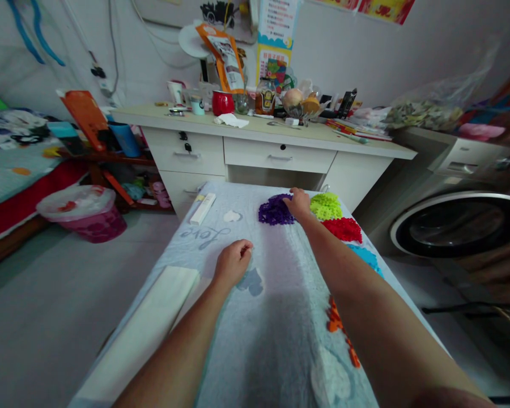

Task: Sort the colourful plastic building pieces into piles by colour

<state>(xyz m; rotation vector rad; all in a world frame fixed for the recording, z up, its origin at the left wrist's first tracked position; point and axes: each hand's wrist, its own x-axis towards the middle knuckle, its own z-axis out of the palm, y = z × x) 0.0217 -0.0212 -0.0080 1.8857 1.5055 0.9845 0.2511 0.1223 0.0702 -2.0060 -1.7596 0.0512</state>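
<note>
My right hand (pixel 300 204) reaches to the far end of a cloth-covered table (pixel 276 272). It is at the right edge of a pile of small purple pieces (pixel 275 209), thumb over the pile and apart from the fingers. My left hand (pixel 234 262) hovers nearer over the cloth, fingers curled and thumb pressed to the index finger; anything inside is hidden. Beside the right forearm lie piles of lime-green pieces (pixel 325 205), red pieces (pixel 343 229) and blue pieces (pixel 366 258). Several orange pieces (pixel 335 317) lie nearer, partly behind that forearm.
A small white box (pixel 203 209) lies at the table's far left. A long white box (pixel 153 323) runs along the left edge. Behind stands a cluttered white desk (pixel 280 141). A washing machine (pixel 459 187) is on the right, a pink bin (pixel 89 218) on the left floor.
</note>
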